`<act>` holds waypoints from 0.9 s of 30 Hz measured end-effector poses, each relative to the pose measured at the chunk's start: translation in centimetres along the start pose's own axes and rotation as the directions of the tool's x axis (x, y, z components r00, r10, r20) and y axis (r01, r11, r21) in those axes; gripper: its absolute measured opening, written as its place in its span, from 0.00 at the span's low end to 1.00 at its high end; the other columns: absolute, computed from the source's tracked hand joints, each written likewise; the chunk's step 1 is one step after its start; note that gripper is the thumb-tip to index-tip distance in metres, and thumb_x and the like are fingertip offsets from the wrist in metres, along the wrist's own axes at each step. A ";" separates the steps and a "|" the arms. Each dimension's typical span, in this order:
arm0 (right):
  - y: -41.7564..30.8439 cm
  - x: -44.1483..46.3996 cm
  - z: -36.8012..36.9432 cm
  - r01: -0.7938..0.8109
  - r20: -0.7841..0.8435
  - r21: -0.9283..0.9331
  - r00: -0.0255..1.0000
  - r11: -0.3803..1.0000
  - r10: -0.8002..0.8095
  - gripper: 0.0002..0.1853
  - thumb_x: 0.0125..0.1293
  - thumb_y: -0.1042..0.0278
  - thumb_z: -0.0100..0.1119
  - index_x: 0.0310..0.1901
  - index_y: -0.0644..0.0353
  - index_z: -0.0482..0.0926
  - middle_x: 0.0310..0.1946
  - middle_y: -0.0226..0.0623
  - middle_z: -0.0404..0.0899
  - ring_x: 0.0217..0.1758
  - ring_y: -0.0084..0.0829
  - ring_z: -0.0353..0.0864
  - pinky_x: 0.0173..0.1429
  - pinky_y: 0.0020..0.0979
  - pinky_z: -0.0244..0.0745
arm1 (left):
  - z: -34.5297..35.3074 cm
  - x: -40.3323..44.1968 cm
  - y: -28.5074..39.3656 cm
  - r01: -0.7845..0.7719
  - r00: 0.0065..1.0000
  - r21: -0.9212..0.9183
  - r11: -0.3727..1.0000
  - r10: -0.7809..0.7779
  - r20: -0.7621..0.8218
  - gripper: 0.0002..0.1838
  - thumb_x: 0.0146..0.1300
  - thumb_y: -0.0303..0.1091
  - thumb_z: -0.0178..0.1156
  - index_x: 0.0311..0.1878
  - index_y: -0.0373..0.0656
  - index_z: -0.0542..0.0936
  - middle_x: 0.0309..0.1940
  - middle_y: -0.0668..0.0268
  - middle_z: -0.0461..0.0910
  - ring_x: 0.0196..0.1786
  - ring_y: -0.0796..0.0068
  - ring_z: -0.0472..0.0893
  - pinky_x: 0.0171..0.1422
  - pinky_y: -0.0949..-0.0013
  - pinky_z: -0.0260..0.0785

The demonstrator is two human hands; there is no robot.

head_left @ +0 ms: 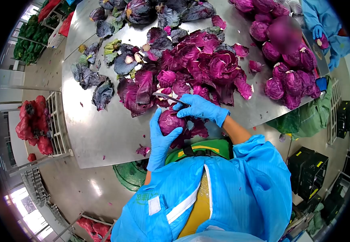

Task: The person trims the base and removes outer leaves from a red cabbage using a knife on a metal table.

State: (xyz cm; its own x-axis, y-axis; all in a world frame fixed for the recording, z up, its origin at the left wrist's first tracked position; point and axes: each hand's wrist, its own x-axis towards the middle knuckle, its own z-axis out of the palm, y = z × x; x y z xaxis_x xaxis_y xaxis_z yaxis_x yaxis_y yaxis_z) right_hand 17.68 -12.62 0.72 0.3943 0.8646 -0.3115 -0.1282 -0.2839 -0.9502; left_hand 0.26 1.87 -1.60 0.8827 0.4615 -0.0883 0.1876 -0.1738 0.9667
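Holds with the left hand (161, 137) a round purple cabbage (171, 122), near the front edge of the steel table (90, 141) and just before the body. Bends the left fingers around the left side of this cabbage and lays the thumb on its near right side, so grasping it firmly. Clasps in the folded fingers of the right hand (203, 108) a knife (169, 97), with the narrow dark blade pointing to the left, over the top of the cabbage (cannot tell from this view about real contact between blade and cabbage). Cannot tell either about the underside of the cabbage: touching the table or slightly raised. Wears blue gloves on both hands, and blue sleeves above.

Has beyond the hands, in the middle of the table, a wide pile of loose purple leaves (191, 56); to its left, several crumpled dark leaves (88, 76); at the far side, dark cabbage heads (140, 11). Has also, at the right side, a heap of purple heads (293, 82), many touching one another. Shares the table with another person at the far right, with a gloved hand (317, 32) on a smaller purple head (323, 42).
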 end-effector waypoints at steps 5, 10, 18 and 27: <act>2.9 0.7 2.5 0.272 -0.138 -0.737 0.835 0.619 -0.532 0.08 0.59 0.65 0.62 0.36 0.58 0.77 0.32 0.42 0.75 0.33 0.42 0.80 0.35 0.40 0.77 | -2.1 0.0 2.1 0.153 0.980 0.131 0.980 -0.168 0.110 0.52 0.42 0.42 0.80 0.71 0.41 0.63 0.62 0.53 0.67 0.67 0.59 0.68 0.73 0.58 0.59; 3.0 1.8 0.0 0.054 -0.471 -0.762 0.638 0.646 -0.609 0.13 0.59 0.64 0.64 0.43 0.58 0.78 0.33 0.41 0.76 0.31 0.42 0.81 0.32 0.36 0.78 | -3.1 -0.4 1.7 -0.009 0.977 0.013 1.000 0.006 0.211 0.55 0.39 0.34 0.79 0.73 0.40 0.61 0.68 0.58 0.65 0.69 0.64 0.67 0.73 0.61 0.60; 0.5 -0.4 2.9 0.320 -0.109 -0.505 0.898 0.801 -0.427 0.27 0.56 0.55 0.72 0.54 0.60 0.77 0.46 0.42 0.79 0.45 0.38 0.82 0.48 0.34 0.78 | -2.2 2.0 1.6 0.016 0.967 -0.104 0.994 0.011 0.253 0.59 0.39 0.32 0.75 0.76 0.42 0.53 0.70 0.58 0.62 0.70 0.64 0.65 0.74 0.61 0.58; -0.5 0.3 2.6 0.196 -0.007 -0.922 0.855 0.335 -0.519 0.13 0.56 0.60 0.62 0.41 0.57 0.77 0.29 0.38 0.76 0.30 0.37 0.81 0.31 0.35 0.78 | -1.9 2.7 2.3 -0.098 0.948 0.042 0.994 0.080 0.307 0.58 0.43 0.36 0.75 0.77 0.44 0.52 0.75 0.58 0.55 0.74 0.61 0.62 0.76 0.61 0.56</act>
State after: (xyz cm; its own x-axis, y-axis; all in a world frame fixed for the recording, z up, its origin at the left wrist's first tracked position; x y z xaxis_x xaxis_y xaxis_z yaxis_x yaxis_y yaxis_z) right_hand 15.50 -11.19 1.08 0.4099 0.8834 0.2270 0.8731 -0.3080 -0.3779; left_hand 2.26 4.42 0.80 0.9845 0.1564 -0.0799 0.1183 -0.2543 0.9599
